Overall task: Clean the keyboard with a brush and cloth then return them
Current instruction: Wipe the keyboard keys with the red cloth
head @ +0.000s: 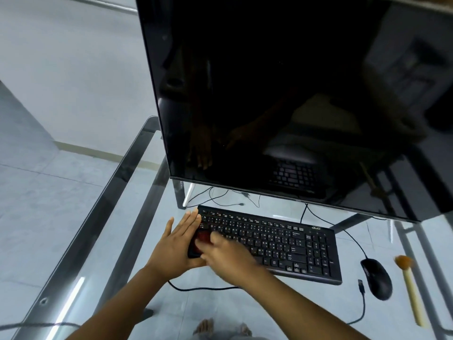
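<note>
The left hand (176, 241) lies flat against the left end of the keyboard (282, 244), its fingers (192, 220) straight and close together, thumb spread out to the side. It seems to be bracing the keyboard so it does not slide on the glass table (115, 197). Just right of those fingers, a red cloth (202, 238) sits on the leftmost keys. The right hand (228, 256) covers the cloth from the near side and is blurred by motion, so I cannot tell whether its fingers pinch the cloth or only press it down. The step in hand looks like the cloth wipe, and most of the key field to the right of the fingers probably remains to be covered. To do it well, press lightly, work in rows towards the number pad, and brace with the left hand against each stroke. A black cable (201, 288) runs on the near side of the wrists and could snag a forearm. Well to the right of the fingers a black mouse (377, 278) lies beside the keyboard's end. Past the mouse is the brush (409, 285), with its tuft pointing away and its pale handle towards the person. The dark monitor (294, 94) stands just behind the keyboard, leaving little room beyond the top row.
</note>
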Available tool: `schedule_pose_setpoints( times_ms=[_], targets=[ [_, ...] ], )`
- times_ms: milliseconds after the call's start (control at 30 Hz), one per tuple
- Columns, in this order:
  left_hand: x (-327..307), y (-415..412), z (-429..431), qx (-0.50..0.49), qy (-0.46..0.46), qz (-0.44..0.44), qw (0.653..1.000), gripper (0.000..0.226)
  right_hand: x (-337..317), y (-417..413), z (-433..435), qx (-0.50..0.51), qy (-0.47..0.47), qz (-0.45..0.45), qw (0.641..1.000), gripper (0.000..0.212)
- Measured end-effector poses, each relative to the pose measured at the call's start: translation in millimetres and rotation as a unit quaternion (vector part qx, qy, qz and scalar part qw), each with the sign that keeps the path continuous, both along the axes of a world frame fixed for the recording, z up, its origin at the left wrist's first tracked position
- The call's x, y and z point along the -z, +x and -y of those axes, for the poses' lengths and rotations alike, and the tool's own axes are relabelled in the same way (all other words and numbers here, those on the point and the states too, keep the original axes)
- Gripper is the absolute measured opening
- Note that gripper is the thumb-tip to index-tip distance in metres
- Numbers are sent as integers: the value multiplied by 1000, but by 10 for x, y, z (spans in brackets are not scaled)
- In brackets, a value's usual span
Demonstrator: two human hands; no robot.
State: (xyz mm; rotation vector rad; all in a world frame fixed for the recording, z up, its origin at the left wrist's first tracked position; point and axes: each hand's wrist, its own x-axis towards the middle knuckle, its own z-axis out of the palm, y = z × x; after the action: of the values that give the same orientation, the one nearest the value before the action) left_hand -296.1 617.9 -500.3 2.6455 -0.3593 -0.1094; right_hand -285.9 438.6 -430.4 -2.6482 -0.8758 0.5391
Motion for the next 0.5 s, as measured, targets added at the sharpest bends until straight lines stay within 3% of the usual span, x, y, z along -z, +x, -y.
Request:
schedule_pose_setpoints(
  times_ms=[33, 133, 167, 233, 333, 367, 500],
  targets=[
    [2, -11, -18, 0, 5, -9, 1000, 116, 45, 24, 90, -13, -25, 2, 1000, 35],
    [-44, 14, 151, 24, 13, -23, 999, 120, -27, 193, 569, 208, -20, 34, 977, 31],
    [-64, 48, 167, 25, 6, -24, 999, 120, 29, 271, 664, 207, -52, 67, 975, 34],
    [-66, 113, 131, 23, -8, -29, 999, 120, 25, 264, 652, 200, -17, 55, 978, 40],
    [-56, 152, 75, 27, -3, -32, 999, 121, 4, 49, 463, 14, -28, 63, 998, 37],
    [-65, 160, 77, 31, 2, -33, 999, 121, 41, 32, 492, -6, -43, 78, 996, 36],
    [-110, 149, 73, 31, 27, -39, 998, 118, 16, 271, 710, 161, -87, 107, 977, 42]
  ],
)
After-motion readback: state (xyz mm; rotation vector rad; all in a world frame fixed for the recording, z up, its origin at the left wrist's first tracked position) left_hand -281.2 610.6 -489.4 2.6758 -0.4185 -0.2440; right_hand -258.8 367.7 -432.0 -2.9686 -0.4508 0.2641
